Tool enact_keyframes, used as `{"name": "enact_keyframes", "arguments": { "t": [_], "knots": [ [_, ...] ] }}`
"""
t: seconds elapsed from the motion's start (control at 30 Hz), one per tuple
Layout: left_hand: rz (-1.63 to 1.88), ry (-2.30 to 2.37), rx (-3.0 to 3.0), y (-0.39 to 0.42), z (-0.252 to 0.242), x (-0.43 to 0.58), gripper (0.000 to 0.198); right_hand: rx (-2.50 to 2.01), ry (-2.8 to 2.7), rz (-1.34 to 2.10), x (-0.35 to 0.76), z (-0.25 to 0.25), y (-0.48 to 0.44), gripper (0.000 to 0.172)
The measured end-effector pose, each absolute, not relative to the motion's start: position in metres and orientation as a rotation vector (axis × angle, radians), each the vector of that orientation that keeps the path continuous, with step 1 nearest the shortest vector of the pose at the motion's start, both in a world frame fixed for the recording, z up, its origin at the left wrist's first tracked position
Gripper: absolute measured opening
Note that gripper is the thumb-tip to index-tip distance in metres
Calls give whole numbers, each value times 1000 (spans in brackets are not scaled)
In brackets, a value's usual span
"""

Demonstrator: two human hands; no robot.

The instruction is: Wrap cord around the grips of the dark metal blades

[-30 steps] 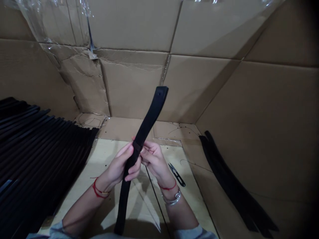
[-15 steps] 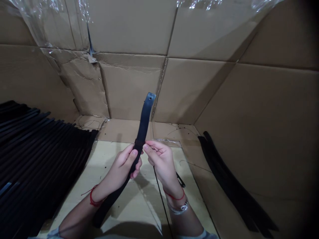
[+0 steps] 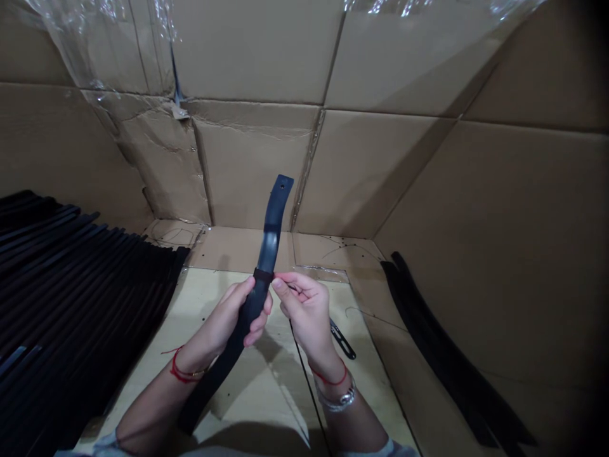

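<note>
A long, curved black strap [image 3: 233,343] with a hole near its upper end slants up through the middle. A dark band [image 3: 263,275] wraps around it. My left hand [image 3: 238,311] is closed round the strap just below that band, thumb along its left edge. Against the band's right edge, my right hand [image 3: 304,304] pinches with thumb and forefinger; a thin dark line shows between its fingers, too small to name. From beneath the right hand, a thin black cord [image 3: 307,374] runs down to the lower edge of view. A small black slotted piece [image 3: 343,339] lies beside the right wrist.
Many similar black strips [image 3: 90,298] lie in a row at the left. More black strips [image 3: 442,343] rest against the cardboard at the right. Cardboard walls [image 3: 257,165] surround the pale work surface [image 3: 266,406]. Loose threads and dark specks lie near the back edge.
The strap's upper end has tilted slightly left, and a shiny stretch now shows above the band. My left thumb has moved up beside the band. More of the slotted piece is visible.
</note>
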State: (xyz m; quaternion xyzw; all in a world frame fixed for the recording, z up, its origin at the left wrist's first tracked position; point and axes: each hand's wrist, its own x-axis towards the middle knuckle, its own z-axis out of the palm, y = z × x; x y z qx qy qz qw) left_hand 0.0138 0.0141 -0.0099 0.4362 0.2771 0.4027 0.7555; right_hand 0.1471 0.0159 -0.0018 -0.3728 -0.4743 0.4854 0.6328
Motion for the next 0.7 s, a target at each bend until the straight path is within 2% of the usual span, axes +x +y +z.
{"name": "enact_keyframes", "arguments": {
  "t": [0.4,0.53,0.63,0.7],
  "knots": [
    [860,612,859,9,-9,16,57,-843,-1078,1080,141,-1,9,18],
    [792,503,848,9,-15,13,58,-752,-1050,1352,145,-2,10,28],
    [576,374,853,11,-19,8,65,-616,-1115,1647,151,1,11,34],
    [492,393,914,12,-20,7,69,-602,-1134,1667,154,3,13,33]
  ]
}}
